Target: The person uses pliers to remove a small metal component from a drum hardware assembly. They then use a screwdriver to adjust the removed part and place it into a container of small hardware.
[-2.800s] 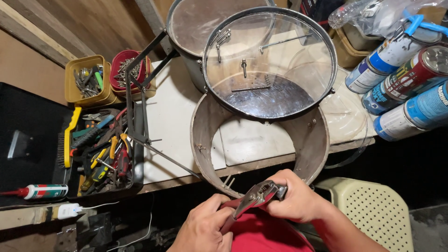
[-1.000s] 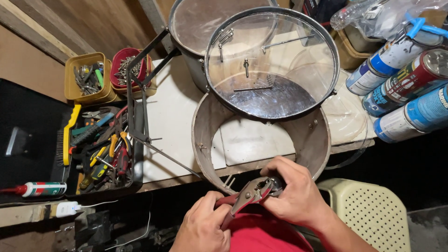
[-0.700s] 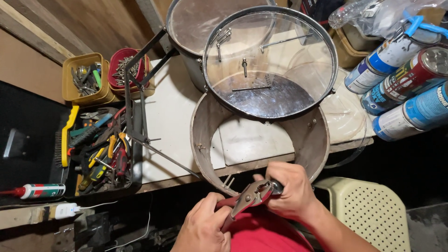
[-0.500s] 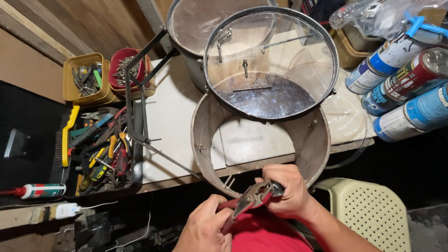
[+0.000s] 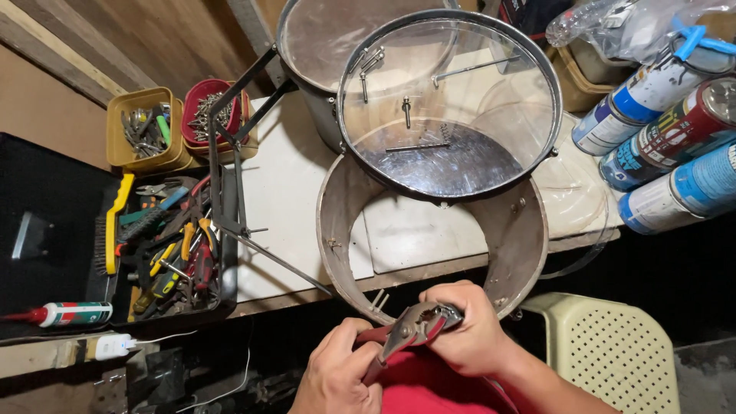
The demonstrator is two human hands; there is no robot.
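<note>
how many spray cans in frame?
3, all lying at the right edge of the bench: top can with a blue band, red-labelled can below it, blue can nearest. More may be hidden past the frame edge or under the plastic bag.

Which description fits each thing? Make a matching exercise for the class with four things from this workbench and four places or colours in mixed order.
Things:
1. pliers
2. wire brush
3. metal ring
4. sealant tube

Descriptions:
A. yellow handle, lying in the black tool tray
B. red nozzle, lying at the far left beside the tray
C. red handles, held in the left hand and right hand
D. rusty brown, overhanging the white table edge

Pairs: 1-C, 2-A, 3-D, 4-B
</note>
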